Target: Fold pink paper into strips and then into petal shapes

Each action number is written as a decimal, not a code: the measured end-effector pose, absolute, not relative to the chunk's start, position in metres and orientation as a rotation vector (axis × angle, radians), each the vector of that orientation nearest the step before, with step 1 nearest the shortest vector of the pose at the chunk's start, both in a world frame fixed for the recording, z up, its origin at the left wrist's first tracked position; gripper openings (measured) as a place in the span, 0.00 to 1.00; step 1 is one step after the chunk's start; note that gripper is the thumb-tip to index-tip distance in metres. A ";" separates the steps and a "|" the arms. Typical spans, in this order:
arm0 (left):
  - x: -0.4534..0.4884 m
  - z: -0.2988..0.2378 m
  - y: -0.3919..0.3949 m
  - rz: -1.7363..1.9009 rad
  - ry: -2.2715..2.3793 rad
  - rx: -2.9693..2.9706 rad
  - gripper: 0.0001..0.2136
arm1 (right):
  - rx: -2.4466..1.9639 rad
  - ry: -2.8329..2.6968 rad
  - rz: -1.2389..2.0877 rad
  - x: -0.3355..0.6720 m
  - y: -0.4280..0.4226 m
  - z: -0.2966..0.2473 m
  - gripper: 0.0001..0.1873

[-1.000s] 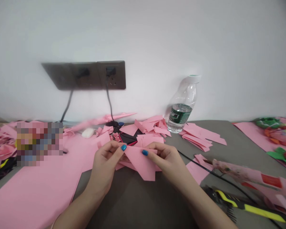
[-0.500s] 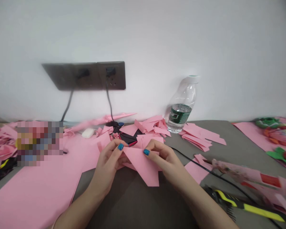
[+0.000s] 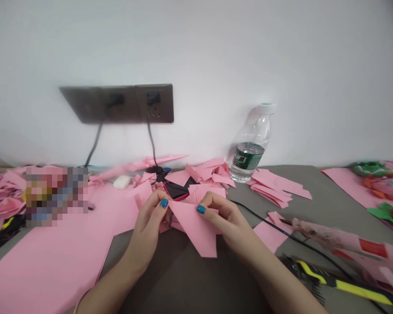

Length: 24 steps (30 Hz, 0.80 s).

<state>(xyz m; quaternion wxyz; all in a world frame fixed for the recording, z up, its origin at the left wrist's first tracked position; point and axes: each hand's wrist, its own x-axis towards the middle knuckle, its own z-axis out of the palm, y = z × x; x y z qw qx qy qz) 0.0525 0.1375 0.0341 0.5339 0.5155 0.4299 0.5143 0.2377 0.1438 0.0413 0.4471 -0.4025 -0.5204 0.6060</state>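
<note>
In the head view, the bare left hand (image 3: 146, 214) and bare right hand (image 3: 224, 216) both pinch a folded pink paper piece (image 3: 196, 229) between thumbs and curled fingers; neither hand is spread. Their blue-painted thumbnails (image 3: 201, 209) sit on top of the paper, whose pointed flap hangs between the hands, just above a grey tabletop (image 3: 183, 274).

Just beyond the hands lies a heap of cut pink paper scraps (image 3: 209, 172), around a flat black object with a pink edge (image 3: 177, 191). Past the right hand are a stack of pink paper strips (image 3: 271, 189) and a clear plastic water bottle with a green label (image 3: 250, 152), lying tilted against the white wall. A thin black cable (image 3: 281, 229) runs beside the right hand, with a black-and-yellow tool (image 3: 340, 282) nearer the right edge. A large flat pink paper sheet (image 3: 46, 261) spreads left of the left hand.
</note>
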 end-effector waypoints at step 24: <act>0.049 0.029 0.146 1.424 1.059 1.156 0.17 | -0.886 -1.385 1.585 0.236 0.141 0.038 0.22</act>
